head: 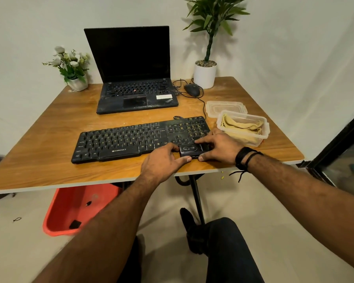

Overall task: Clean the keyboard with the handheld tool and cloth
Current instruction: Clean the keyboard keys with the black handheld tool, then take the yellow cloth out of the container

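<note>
A dusty black keyboard lies across the wooden table. At its near right corner rests a small black handheld tool. My left hand holds the tool's left end with thumb and fingers. My right hand grips its right end, fingers on top and thumb at the front edge. A yellow cloth sits crumpled in a clear plastic box just right of the keyboard.
A dusty open laptop stands behind the keyboard, with a wired mouse and a clear lid at the right. A flower pot and a potted plant stand at the back corners. Under the table lies a red tub.
</note>
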